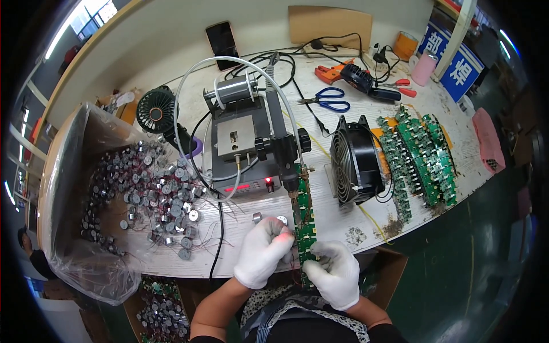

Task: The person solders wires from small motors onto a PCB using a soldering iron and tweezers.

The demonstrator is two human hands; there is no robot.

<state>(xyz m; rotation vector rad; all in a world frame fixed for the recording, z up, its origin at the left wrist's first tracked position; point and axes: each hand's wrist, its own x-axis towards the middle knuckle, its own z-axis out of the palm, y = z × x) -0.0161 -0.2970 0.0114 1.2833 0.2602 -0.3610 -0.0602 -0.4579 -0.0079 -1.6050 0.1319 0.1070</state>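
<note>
A long strip of green circuit boards (307, 231) lies lengthwise under the tip of a mounted soldering iron (292, 186). My right hand (334, 273), in a white glove, has its fingers curled at the strip's right edge and grips it. My left hand (263, 251), also white-gloved, is pinched closed beside the strip's left edge, close below the iron. What lies between its fingertips is hidden. One small round metal motor (282, 219) shows just beyond those fingertips, and another motor (257, 217) sits on the table nearby.
Left, many small wired motors (166, 200) spill from a plastic-lined box (63, 188). The soldering machine (243, 154) carries a solder spool (234, 90). A black fan (357, 160) stands right, before stacked circuit boards (420, 154). Scissors (331, 102) and a phone (221, 43) lie behind.
</note>
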